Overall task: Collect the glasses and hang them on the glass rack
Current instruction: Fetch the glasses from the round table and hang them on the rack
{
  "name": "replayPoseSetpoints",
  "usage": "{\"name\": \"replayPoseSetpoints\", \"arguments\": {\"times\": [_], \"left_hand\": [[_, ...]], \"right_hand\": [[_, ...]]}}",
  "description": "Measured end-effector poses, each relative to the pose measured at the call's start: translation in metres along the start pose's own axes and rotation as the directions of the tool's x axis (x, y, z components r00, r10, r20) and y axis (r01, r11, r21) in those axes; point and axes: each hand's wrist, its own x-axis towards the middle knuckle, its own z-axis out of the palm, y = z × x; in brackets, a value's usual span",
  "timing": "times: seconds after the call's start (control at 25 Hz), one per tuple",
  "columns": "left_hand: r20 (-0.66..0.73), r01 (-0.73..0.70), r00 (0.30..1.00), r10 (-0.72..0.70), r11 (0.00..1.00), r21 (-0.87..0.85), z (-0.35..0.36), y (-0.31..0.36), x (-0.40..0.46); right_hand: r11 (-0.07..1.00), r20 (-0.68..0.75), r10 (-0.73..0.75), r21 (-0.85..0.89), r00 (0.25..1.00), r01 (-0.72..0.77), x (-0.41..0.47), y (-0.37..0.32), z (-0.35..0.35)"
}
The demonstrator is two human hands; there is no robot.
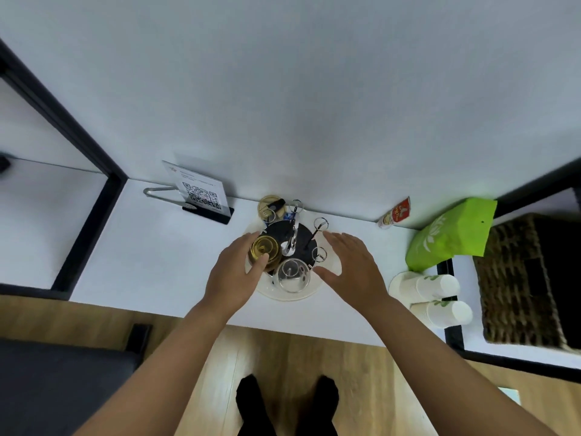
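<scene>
The glass rack (294, 237) stands on a dark round base inside a white plate (292, 295), its metal arms ending in rings. An amber glass (265, 249) sits upside down on the rack's left side, with my left hand (234, 272) wrapped around it. A clear glass (292, 275) rests upside down over the near arm. Another amber glass (270, 206) is at the back near the wall. My right hand (352, 265) hovers just right of the rack, fingers spread, holding nothing.
A QR-code card stand (204, 196) and metal tongs (157, 191) lie at the back left. To the right are a red-white sachet (394, 214), a green bag (449, 234), stacked paper cups (437, 298) and a woven basket (528, 281).
</scene>
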Motion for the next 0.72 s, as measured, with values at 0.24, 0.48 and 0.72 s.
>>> {"name": "replayPoseSetpoints", "arguments": {"times": [0.24,0.48,0.72], "left_hand": [[-0.033,-0.153,0.988,0.153,0.988,0.019,-0.035,0.070,0.006],[0.051,-0.318,0.946,0.319,0.948,-0.016,-0.055,0.154,-0.001],[0.039,-0.471,0.880,0.473,0.881,-0.046,-0.083,0.251,-0.027]], "right_hand": [[0.995,-0.095,0.063,0.088,0.993,-0.055,-0.012,-0.011,-0.068],[0.992,-0.192,0.073,0.117,0.979,-0.051,-0.038,-0.030,-0.148],[0.983,-0.302,0.095,0.176,0.949,-0.042,-0.076,-0.039,-0.239]]}}
